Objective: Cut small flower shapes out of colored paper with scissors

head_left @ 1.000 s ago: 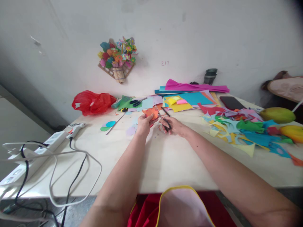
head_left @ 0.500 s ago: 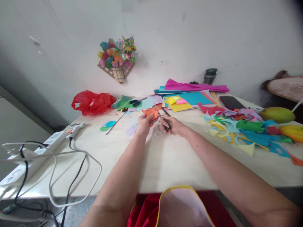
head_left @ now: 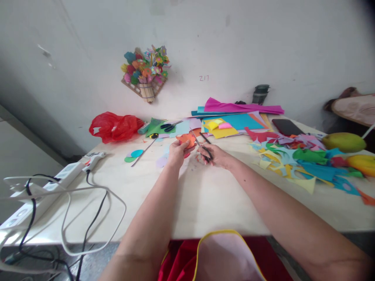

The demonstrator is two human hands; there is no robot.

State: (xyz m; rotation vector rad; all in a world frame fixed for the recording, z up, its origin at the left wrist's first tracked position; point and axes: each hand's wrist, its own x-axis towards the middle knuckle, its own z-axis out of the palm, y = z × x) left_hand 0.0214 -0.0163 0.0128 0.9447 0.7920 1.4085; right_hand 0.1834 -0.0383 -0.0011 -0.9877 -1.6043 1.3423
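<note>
Over the middle of the table, my left hand (head_left: 176, 153) pinches a piece of orange paper (head_left: 186, 139) with an uneven, cut edge. My right hand (head_left: 216, 155) is closed around the dark handles of a pair of scissors (head_left: 194, 135). Their blades point up and left, at the right edge of the orange paper. Whether the blades touch the paper I cannot tell. Small paper snippets (head_left: 195, 160) lie on the table under the hands. A pale purple paper piece (head_left: 161, 162) lies left of them, partly hidden by my left hand.
Coloured paper sheets (head_left: 246, 121) are stacked at the back. Paper offcuts (head_left: 310, 164), a phone (head_left: 287, 127) and a mango (head_left: 343, 142) are on the right. At left are a red plastic bag (head_left: 115, 127), blue and green paper circles (head_left: 136, 153), a power strip (head_left: 63, 175) and loose cables (head_left: 124, 212). More scissors (head_left: 167, 127) lie behind.
Hardly anything differs. Both hands keep their place with the orange paper and the scissors; the view has shifted very slightly.
</note>
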